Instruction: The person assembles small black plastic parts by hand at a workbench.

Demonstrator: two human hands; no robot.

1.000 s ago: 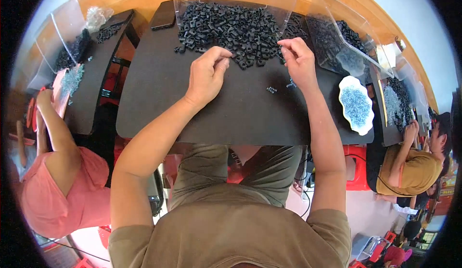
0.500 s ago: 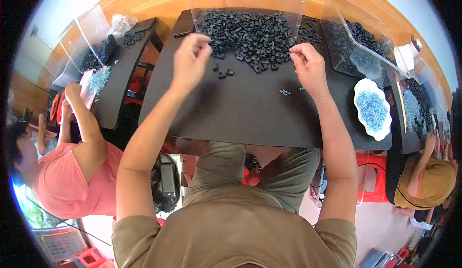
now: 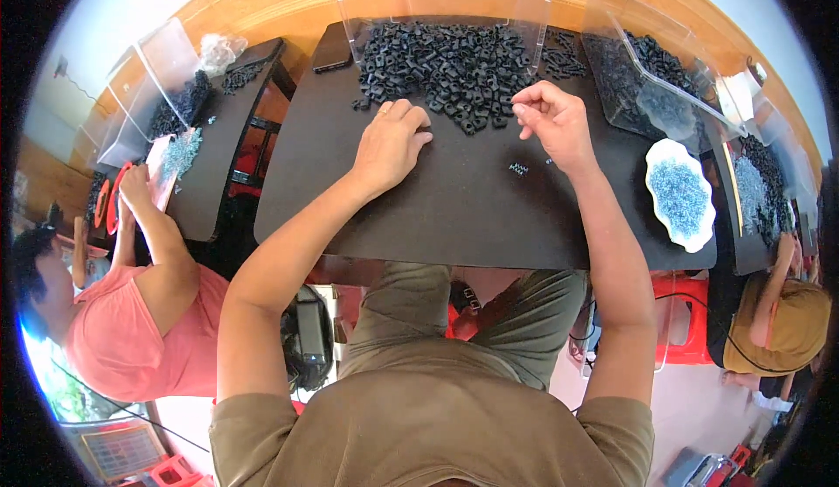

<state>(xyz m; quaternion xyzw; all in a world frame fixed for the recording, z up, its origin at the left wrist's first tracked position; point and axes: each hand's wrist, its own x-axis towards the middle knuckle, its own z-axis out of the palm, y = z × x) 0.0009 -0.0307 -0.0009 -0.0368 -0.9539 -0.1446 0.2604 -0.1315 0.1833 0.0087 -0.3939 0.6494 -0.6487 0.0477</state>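
Observation:
Resting low on the dark table [image 3: 454, 216], my left hand [image 3: 391, 148] has its fingers bent together over the spot left of centre. What lies under those fingers is hidden. To the right, my right hand [image 3: 554, 124] is raised beside the heap's near right edge, thumb and fingers drawn into a pinch. Anything between its fingertips is too small to make out. A heap of small black plastic parts [image 3: 446, 67] spreads just beyond both hands. Some tiny silvery, spring-like pieces [image 3: 518, 170] lie near my right wrist.
A white scalloped dish [image 3: 652, 191] of tiny bluish pieces stands on the right. Behind it, a clear bin [image 3: 612, 111] holds more black parts. A dark flat case [image 3: 333, 48] lies at the far left corner. People in pink [image 3: 140, 330] and mustard [image 3: 778, 325] sit at neighbouring tables.
My left hand has come down and nearer to me, over the place where several loose black parts lay. My right hand stays near the heap, its fingers slightly shifted.

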